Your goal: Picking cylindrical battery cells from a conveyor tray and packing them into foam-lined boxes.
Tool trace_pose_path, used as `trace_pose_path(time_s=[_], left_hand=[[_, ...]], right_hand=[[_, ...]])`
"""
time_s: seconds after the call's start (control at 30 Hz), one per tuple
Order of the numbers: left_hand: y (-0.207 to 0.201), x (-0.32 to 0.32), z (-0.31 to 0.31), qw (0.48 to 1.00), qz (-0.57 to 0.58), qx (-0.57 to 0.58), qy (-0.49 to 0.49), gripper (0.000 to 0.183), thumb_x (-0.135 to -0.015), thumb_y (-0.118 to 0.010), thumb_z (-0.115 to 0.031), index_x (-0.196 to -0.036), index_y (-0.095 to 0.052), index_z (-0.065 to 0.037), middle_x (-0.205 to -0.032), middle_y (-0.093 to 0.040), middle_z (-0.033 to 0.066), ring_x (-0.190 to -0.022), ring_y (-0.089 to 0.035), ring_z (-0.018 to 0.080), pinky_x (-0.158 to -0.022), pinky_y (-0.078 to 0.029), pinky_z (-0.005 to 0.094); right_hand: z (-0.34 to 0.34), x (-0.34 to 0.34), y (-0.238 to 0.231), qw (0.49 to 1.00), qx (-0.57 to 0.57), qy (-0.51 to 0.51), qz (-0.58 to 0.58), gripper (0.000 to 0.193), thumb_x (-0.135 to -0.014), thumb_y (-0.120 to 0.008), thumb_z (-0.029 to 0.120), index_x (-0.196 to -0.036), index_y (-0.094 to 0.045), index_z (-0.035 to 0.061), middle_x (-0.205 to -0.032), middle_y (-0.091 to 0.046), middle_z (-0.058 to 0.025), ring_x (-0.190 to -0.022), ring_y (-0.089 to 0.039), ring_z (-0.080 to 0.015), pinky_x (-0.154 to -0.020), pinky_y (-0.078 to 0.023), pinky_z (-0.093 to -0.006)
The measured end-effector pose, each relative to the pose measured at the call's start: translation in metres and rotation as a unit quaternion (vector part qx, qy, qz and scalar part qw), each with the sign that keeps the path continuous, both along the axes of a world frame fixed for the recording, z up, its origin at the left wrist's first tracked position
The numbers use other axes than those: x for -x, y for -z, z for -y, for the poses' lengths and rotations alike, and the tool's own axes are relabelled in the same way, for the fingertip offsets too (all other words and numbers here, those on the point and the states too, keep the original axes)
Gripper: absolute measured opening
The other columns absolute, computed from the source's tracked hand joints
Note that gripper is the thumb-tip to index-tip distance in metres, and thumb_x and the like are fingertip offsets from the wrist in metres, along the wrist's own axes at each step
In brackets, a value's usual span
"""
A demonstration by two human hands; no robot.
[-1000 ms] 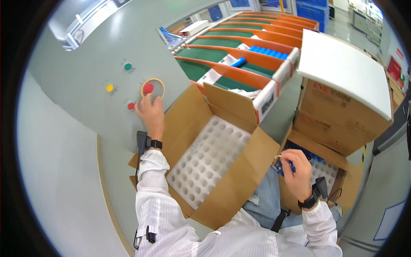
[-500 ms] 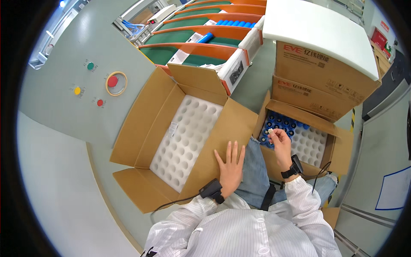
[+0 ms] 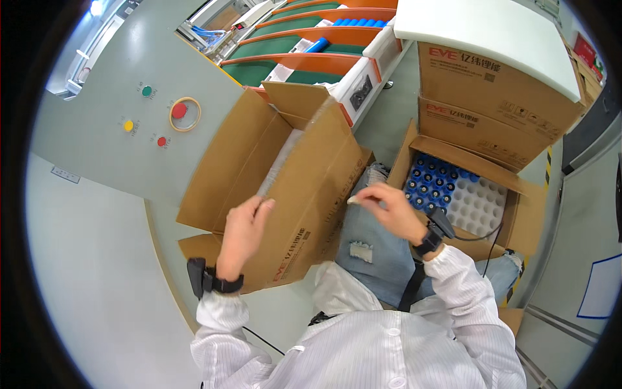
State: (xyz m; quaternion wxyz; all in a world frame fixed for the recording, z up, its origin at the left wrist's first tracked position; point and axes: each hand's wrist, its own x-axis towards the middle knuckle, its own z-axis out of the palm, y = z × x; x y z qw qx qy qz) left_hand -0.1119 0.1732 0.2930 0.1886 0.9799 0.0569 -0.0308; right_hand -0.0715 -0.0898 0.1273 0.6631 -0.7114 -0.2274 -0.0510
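On the left stands an open cardboard box (image 3: 214, 165), its long side flap (image 3: 317, 188) raised so that the printed outer face shows. My left hand (image 3: 243, 233) is closed at the top edge of that flap, thumb on the near side, its other fingers partly hidden. A strip of the white foam tray (image 3: 285, 159) shows inside. Over my knee, my right hand (image 3: 392, 211) pinches a small pale piece (image 3: 352, 200), too small to name. To its right, a second open box (image 3: 405, 152) holds blue cylindrical battery cells (image 3: 431, 181) upright in a white foam tray (image 3: 476, 207).
Two stacked closed cartons (image 3: 492, 97) with a white board (image 3: 486, 39) on top stand behind the right box. Ahead is a rack of green lanes (image 3: 259, 70) with orange dividers and blue cells (image 3: 317, 45). A grey panel with buttons (image 3: 179, 111) stands at left.
The left box's near flap has swung up, hiding most of its foam tray. My left hand moved left to its edge. My right hand moved left, away from the cells, with the pale piece.
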Motion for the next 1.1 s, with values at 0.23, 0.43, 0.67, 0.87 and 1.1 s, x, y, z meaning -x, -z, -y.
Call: trace_pose_path(time_s=[0.23, 0.43, 0.67, 0.87, 1.1], left_hand=[[0.039, -0.029, -0.055, 0.995, 0.096, 0.000, -0.038, 0.029, -0.094, -0.056, -0.028, -0.100, -0.064, -0.001, -0.082, -0.066, 0.0210, -0.074, -0.065, 0.0359, -0.067, -0.049, 0.0393], [0.065, -0.028, -0.060, 0.988, 0.131, 0.045, -0.075, 0.029, -0.094, -0.055, -0.029, -0.105, -0.064, -0.003, -0.086, -0.067, 0.0202, -0.080, -0.066, 0.0368, -0.071, -0.050, 0.0404], [0.068, -0.029, -0.066, 0.990, 0.120, 0.041, -0.059, 0.033, -0.092, -0.059, -0.030, -0.111, -0.061, -0.003, -0.087, -0.067, 0.0201, -0.081, -0.066, 0.0363, -0.070, -0.050, 0.0415], [0.074, -0.028, -0.065, 0.988, 0.154, -0.009, -0.033, 0.052, -0.081, -0.072, -0.036, -0.116, -0.058, -0.001, -0.099, -0.068, 0.0175, -0.089, -0.066, 0.0344, -0.074, -0.051, 0.0399], [0.077, -0.026, -0.046, 0.984, 0.132, -0.109, -0.057, 0.077, -0.068, -0.079, -0.045, -0.124, -0.052, 0.001, -0.108, -0.063, 0.0167, -0.102, -0.060, 0.0329, -0.089, -0.043, 0.0423]], right_hand=[[-0.102, -0.027, -0.019, 0.983, 0.044, -0.170, 0.046, 0.018, -0.086, -0.061, 0.004, -0.101, -0.051, 0.0039, -0.087, -0.060, -0.0145, -0.084, -0.060, -0.0352, -0.073, -0.047, -0.0422], [-0.137, -0.050, -0.030, 0.952, 0.157, -0.203, 0.169, 0.024, -0.085, -0.062, 0.005, -0.105, -0.047, 0.0026, -0.092, -0.059, -0.0136, -0.091, -0.058, -0.0333, -0.079, -0.047, -0.0410], [-0.152, -0.066, -0.037, 0.922, 0.233, -0.220, 0.216, 0.026, -0.085, -0.061, 0.009, -0.106, -0.049, 0.0034, -0.090, -0.059, -0.0158, -0.091, -0.058, -0.0336, -0.079, -0.047, -0.0426], [-0.154, -0.071, -0.037, 0.933, 0.243, -0.171, 0.201, 0.032, -0.079, -0.067, 0.011, -0.105, -0.049, 0.0043, -0.085, -0.061, -0.0151, -0.091, -0.059, -0.0340, -0.078, -0.048, -0.0411], [-0.139, -0.083, -0.033, 0.980, 0.189, -0.058, 0.037, 0.038, -0.074, -0.078, 0.018, -0.100, -0.052, 0.0059, -0.075, -0.054, -0.0091, -0.072, -0.055, -0.0251, -0.064, -0.044, -0.0359]])
